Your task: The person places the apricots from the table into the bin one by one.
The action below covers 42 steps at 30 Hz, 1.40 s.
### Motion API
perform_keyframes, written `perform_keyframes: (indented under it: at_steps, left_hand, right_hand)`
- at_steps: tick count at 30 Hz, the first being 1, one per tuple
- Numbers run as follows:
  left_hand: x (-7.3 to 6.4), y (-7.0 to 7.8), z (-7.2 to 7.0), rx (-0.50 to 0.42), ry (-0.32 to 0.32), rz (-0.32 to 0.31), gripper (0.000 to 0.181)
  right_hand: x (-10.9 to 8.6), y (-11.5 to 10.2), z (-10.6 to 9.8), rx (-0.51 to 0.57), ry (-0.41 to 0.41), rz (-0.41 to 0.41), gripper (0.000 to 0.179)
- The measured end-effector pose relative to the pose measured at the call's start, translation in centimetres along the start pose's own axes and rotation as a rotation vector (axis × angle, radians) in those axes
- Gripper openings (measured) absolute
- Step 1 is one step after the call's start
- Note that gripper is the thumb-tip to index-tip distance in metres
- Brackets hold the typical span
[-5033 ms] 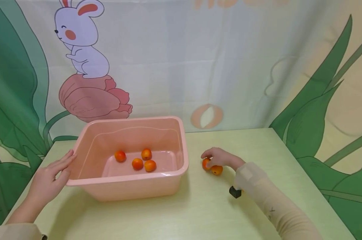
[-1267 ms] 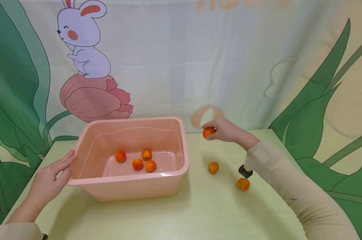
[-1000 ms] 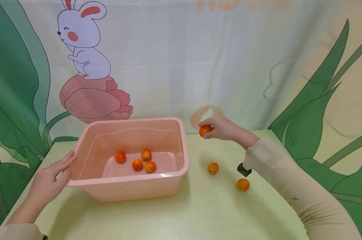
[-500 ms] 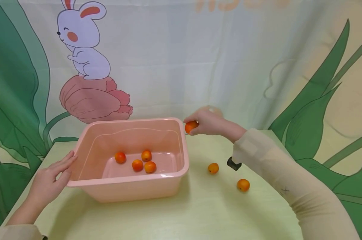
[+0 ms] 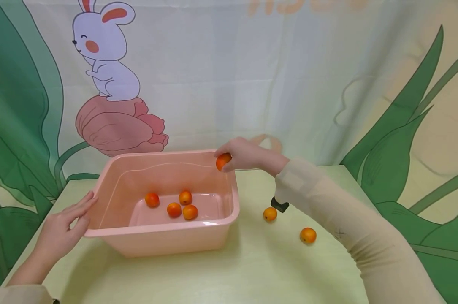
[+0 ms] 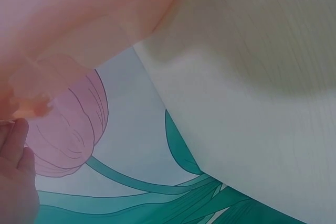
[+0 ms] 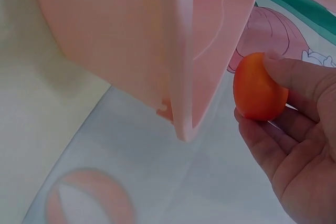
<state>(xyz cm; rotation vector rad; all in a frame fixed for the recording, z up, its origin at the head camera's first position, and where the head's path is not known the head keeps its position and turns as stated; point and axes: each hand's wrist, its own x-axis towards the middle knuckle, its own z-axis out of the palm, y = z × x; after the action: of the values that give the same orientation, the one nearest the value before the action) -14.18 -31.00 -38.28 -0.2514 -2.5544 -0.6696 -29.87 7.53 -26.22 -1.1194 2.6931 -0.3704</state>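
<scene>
Well, orange fruit (image 7: pixel 257 88) in right hand (image 5: pixel 243 154)

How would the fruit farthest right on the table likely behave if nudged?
The fruit would probably roll, being rounded and lying loose on a flat tabletop. Its skin looks smooth, so it may be slightly slippery. It looks small beside the tub, so it is likely light to lift.

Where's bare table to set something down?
Bare: table in front of the tub; far right corner, between right sleeve and curtain. Crowded: tub's left rim, left hand on it; back right rim, right hand with fruit; tub floor, four fruits; right of the tub, two loose fruits.
</scene>
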Motion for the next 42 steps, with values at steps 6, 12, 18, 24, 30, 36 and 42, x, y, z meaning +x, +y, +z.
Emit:
perform_keyframes:
  at_steps: [6, 12, 18, 24, 30, 36, 42]
  left_hand:
    - [0.0, 0.1, -0.1, 0.012, -0.004, -0.007, 0.037]
    - [0.0, 0.2, -0.2, 0.011, -0.003, -0.01, 0.038]
    - [0.1, 0.1, -0.2, 0.008, 0.008, 0.002, 0.038]
    - [0.2, -0.1, -0.2, 0.014, -0.004, -0.015, 0.038]
    - [0.1, -0.2, 0.0, 0.015, -0.01, -0.018, 0.039]
    - [0.0, -0.2, 0.0, 0.012, -0.013, -0.011, 0.039]
    - [-0.1, -0.2, -0.2, -0.029, -0.041, -0.005, 0.039]
  right_hand:
    - [1.3, -0.9, 0.6, -0.03, -0.036, -0.014, 0.038]
    - [2.7, -1.6, 1.2, -0.077, -0.051, -0.043, 0.032]
    - [4.1, -2.5, 1.6, -0.077, -0.07, -0.026, 0.024]
    - [5.6, -3.9, 2.2, -0.057, -0.098, 0.0, 0.021]
    - [6.8, -5.1, 2.9, 0.008, -0.123, 0.05, 0.031]
    - [7.4, -5.4, 3.1, 0.035, -0.118, 0.085, 0.028]
    - [8.0, -5.1, 3.4, 0.035, -0.104, 0.113, 0.029]
